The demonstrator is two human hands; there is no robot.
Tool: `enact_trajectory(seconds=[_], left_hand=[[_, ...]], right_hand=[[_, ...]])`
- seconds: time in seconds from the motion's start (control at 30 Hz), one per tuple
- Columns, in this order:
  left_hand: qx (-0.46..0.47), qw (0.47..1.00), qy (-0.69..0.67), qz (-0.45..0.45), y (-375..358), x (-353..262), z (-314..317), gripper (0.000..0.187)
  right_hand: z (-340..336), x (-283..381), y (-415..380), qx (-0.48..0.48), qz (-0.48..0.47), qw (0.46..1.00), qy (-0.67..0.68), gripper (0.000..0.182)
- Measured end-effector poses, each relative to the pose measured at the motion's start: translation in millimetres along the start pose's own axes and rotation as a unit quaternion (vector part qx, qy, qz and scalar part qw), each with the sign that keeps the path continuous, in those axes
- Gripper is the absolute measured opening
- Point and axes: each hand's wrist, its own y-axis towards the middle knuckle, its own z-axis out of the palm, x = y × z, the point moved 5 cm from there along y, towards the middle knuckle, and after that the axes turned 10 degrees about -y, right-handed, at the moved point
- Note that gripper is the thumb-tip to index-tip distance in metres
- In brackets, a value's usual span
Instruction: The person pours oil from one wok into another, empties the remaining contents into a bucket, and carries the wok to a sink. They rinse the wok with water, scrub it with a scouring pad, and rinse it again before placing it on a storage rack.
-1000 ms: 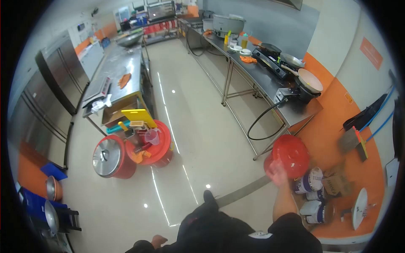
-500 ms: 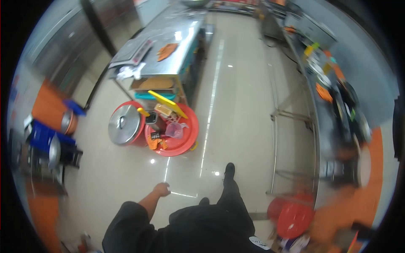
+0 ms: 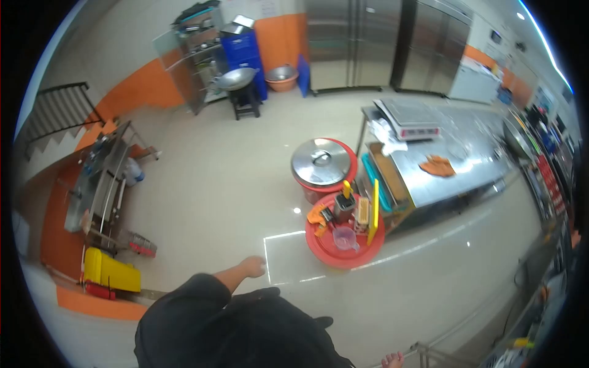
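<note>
My left hand (image 3: 253, 266) hangs over the tiled floor at the end of my bent arm, with nothing seen in it. Motion smears its fingers. At the bottom edge, part of my right hand (image 3: 393, 360) shows, fingers apart and no object visible in it, near a metal rail (image 3: 423, 349). Ahead of my left hand stands a red tub with a red lid (image 3: 325, 251). On that lid are a clear measuring jug (image 3: 345, 239), an orange glove (image 3: 317, 216), a dark metal container (image 3: 345, 208) and a yellow board (image 3: 374, 211).
Behind the lid is another red tub with a steel lid (image 3: 320, 162). To the right, a steel table (image 3: 423, 190) bears a scale (image 3: 408, 119) and an orange glove (image 3: 437, 165). Steel fridges (image 3: 353, 49) line the back wall. A yellow bin (image 3: 110, 270) and sink (image 3: 80, 205) are left.
My view has swung left and up, so the tubs and table now lie further right. The sink, yellow bin and stair railing have come into view, and my right hand shows at the bottom.
</note>
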Motion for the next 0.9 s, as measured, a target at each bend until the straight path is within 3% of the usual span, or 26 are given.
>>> enact_trajectory(seconds=[0.03,0.07,0.1,0.13,0.17,0.2,0.23,0.3,0.33,0.37,0.4,0.43,0.47,0.5,0.53,0.57,0.6,0.63,0.67,0.7,0.73,0.77,0.8,0.83,0.87,0.9], left_hand=[[0.004,0.997,-0.010,-0.079,-4.6,30.6,3.3,0.047],[0.009,0.990,0.004,-0.141,-30.3,62.7,4.4,0.045],[-0.012,0.984,0.026,-0.177,-58.0,92.2,7.5,0.043],[-0.009,0.971,0.048,-0.232,-86.9,121.6,14.6,0.042],[0.003,0.964,0.024,-0.263,-112.4,149.9,26.9,0.044],[0.085,0.935,0.002,-0.344,-130.5,188.0,53.6,0.046],[0.039,0.938,-0.044,-0.343,-159.0,203.8,72.2,0.043],[0.075,0.895,-0.066,-0.434,-207.9,274.9,144.3,0.041],[0.140,0.878,-0.069,-0.452,-226.1,270.5,147.6,0.040],[0.195,0.905,-0.030,-0.377,-230.2,296.7,184.6,0.036],[0.148,0.917,-0.158,-0.336,-230.4,313.3,209.7,0.034],[0.103,0.909,-0.285,-0.288,-226.7,314.2,209.3,0.032],[0.107,0.904,-0.297,-0.288,-225.5,321.2,209.0,0.032],[0.127,0.917,-0.294,-0.239,-222.0,320.8,203.8,0.033],[0.142,0.929,-0.284,-0.190,-210.2,324.4,186.8,0.035],[0.198,0.883,-0.206,-0.372,-182.5,340.2,166.8,0.048],[0.161,0.895,-0.173,-0.378,-157.8,344.5,126.0,0.051],[-0.022,0.934,-0.193,-0.299,-133.6,353.4,95.6,0.052],[0.060,0.907,-0.281,-0.309,-104.9,351.8,42.9,0.053],[-0.023,0.861,-0.396,-0.318,-81.1,376.8,26.4,0.051],[-0.106,0.796,-0.503,-0.320,-56.3,398.4,4.9,0.049],[-0.152,0.803,-0.481,-0.317,-37.0,413.4,-23.1,0.045],[-0.199,0.808,-0.458,-0.312,-13.3,430.7,-59.9,0.042],[-0.197,0.808,-0.460,-0.312,3.6,434.2,-103.0,0.042],[-0.197,0.805,-0.452,-0.330,9.4,429.6,-151.8,0.041],[-0.198,0.802,-0.444,-0.348,18.0,433.9,-185.5,0.041]], right_hand=[[18.0,-10.7,56.8,0.036,-0.037,0.999,0.004,0.046],[40.3,53.4,57.2,0.052,-0.159,0.962,-0.217,0.050],[74.4,104.7,66.1,0.085,-0.164,0.964,-0.189,0.042],[114.4,158.9,70.3,0.118,-0.166,0.965,-0.163,0.035],[132.5,271.5,16.1,0.249,-0.049,0.966,-0.052,0.040],[170.4,333.0,-0.4,0.316,-0.016,0.949,0.002,0.040],[219.5,376.1,3.1,0.358,-0.118,0.923,-0.070,0.039],[296.3,479.0,-22.3,0.345,-0.374,0.846,-0.163,0.038],[320.9,530.4,-44.0,0.348,-0.383,0.840,-0.166,0.038],[338.5,571.7,-71.7,0.450,-0.234,0.861,-0.036,0.039],[364.0,610.2,-89.9,0.528,-0.080,0.840,0.097,0.040],[386.4,637.1,-95.1,0.529,-0.087,0.839,0.088,0.040],[396.5,662.5,-95.2,0.436,-0.294,0.847,-0.080,0.036],[407.2,688.3,-100.2,0.312,-0.480,0.784,-0.239,0.033],[423.1,697.0,-93.8,0.301,-0.541,0.737,-0.271,0.032],[433.9,701.4,-89.0,0.402,-0.387,0.806,-0.198,0.029],[442.6,699.0,-87.7,0.485,-0.214,0.840,-0.116,0.027],[452.9,687.2,-62.1,0.465,-0.222,0.844,-0.152,0.027],[462.6,668.0,-28.8,0.443,-0.229,0.846,-0.189,0.026],[458.9,670.1,-20.1,0.354,-0.372,0.793,-0.326,0.020],[453.1,677.5,-18.1,0.247,-0.498,0.700,-0.448,0.016],[458.5,672.4,-19.5,0.233,-0.585,0.443,-0.638,0.021],[458.4,665.5,-21.4,0.196,-0.676,0.157,-0.692,0.026],[461.4,676.1,-15.1,0.272,-0.599,0.250,-0.711,0.027],[472.7,698.5,-7.1,0.308,-0.494,0.402,-0.707,0.027],[487.8,723.6,2.1,0.312,-0.410,0.499,-0.697,0.028]])
